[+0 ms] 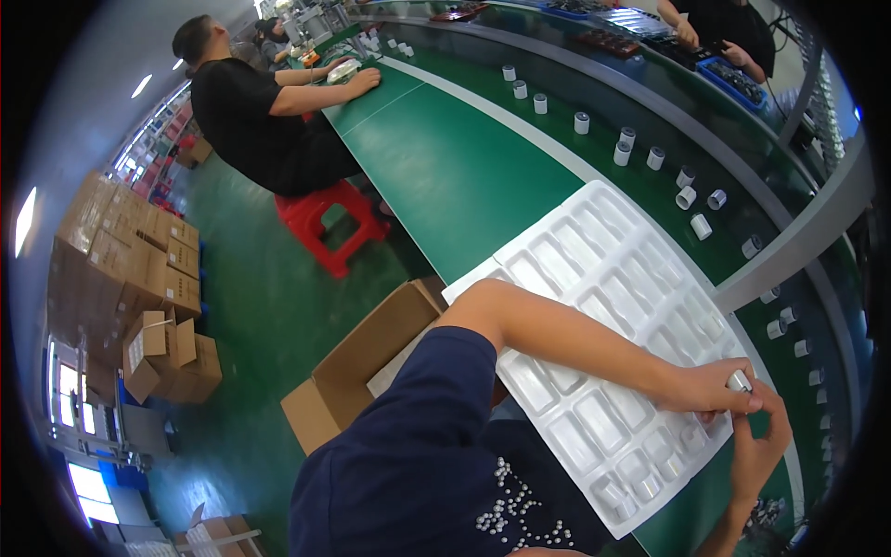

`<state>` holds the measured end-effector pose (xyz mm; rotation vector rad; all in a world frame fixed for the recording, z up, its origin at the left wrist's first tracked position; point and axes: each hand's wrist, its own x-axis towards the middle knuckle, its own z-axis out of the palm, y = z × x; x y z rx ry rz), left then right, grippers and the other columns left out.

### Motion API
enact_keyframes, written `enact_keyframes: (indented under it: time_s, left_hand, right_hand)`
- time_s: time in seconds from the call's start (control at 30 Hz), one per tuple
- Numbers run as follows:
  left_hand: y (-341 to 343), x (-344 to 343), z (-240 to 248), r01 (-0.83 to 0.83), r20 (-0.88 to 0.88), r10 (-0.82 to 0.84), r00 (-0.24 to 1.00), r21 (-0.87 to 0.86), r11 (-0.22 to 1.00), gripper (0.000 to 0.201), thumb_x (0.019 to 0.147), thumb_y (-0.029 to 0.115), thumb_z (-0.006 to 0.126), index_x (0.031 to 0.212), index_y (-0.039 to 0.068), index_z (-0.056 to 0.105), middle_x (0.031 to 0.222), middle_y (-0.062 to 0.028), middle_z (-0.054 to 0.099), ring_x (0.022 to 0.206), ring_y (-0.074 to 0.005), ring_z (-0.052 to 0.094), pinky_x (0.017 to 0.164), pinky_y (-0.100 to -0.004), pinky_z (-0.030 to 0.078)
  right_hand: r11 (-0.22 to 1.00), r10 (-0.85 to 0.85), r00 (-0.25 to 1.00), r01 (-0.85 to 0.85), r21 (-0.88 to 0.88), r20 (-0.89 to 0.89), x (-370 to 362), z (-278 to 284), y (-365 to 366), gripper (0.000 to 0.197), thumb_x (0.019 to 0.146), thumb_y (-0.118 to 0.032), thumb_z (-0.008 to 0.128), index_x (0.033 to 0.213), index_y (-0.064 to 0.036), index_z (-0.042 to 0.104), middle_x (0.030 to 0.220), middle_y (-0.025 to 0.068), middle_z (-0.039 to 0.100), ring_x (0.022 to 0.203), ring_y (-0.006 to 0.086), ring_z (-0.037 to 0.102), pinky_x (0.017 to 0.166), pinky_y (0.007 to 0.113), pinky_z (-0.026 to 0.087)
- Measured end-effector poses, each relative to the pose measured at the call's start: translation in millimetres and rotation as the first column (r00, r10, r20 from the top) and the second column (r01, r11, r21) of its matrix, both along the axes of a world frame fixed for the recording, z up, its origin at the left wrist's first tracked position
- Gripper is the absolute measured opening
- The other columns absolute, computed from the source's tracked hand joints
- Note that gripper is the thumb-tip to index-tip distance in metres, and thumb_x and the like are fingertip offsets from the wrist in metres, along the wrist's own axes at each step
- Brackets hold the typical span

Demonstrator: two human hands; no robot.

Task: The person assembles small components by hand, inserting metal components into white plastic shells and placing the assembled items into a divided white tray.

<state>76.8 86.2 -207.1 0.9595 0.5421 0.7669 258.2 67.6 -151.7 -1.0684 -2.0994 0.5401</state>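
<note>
Over the right edge of a white moulded plastic tray point(594, 422), my two hands come together around a small white-and-silver cylinder point(739, 381). My left hand point(707, 386) reaches across the tray with its fingers curled round the cylinder. From the lower right comes my right hand point(763, 429), its thumb and fingertips pinched at the cylinder's near side. The fingers partly hide the piece. In the tray's near row, several compartments hold similar shiny cylinders point(613, 496). Many of the other compartments in view hold nothing.
More white cylinders point(621, 152) stand along the green conveyor beyond a pale rail. A grey metal post point(798, 227) rises at right. An open cardboard box point(348, 371) is left of the tray. A co-worker point(251, 111) sits on a red stool point(325, 223); another person works across the line.
</note>
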Motion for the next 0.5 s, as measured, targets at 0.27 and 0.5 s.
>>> enact_keyframes:
  time_s: [0.27,0.5]
  left_hand:
    - [12,9,-14,-0.214,-0.184,0.322,0.929,0.445,0.87,0.039,0.077,0.026,0.077,0.099,-0.002,0.059,0.084,-0.0133,0.066,0.076,-0.0159,0.064,0.064,-0.0299,0.051]
    - [16,1,0,-0.005,-0.184,0.072,0.98,0.343,0.939,0.035,0.079,0.024,0.07,0.093,-0.006,0.06,0.073,-0.0148,0.067,0.059,-0.0187,0.066,0.054,-0.0301,0.053]
  right_hand:
    - [0.991,-0.099,0.995,0.098,0.086,0.015,4,-23,-1,0.035,0.079,0.006,0.066,0.114,0.0019,0.062,0.113,0.0149,0.066,0.107,0.0265,0.062,0.096,0.035,0.045]
    - [0.99,0.051,0.995,-0.061,0.126,0.083,7,-14,5,0.038,0.074,0.007,0.066,0.111,0.0019,0.062,0.11,0.0162,0.064,0.103,0.0299,0.062,0.093,0.036,0.046]
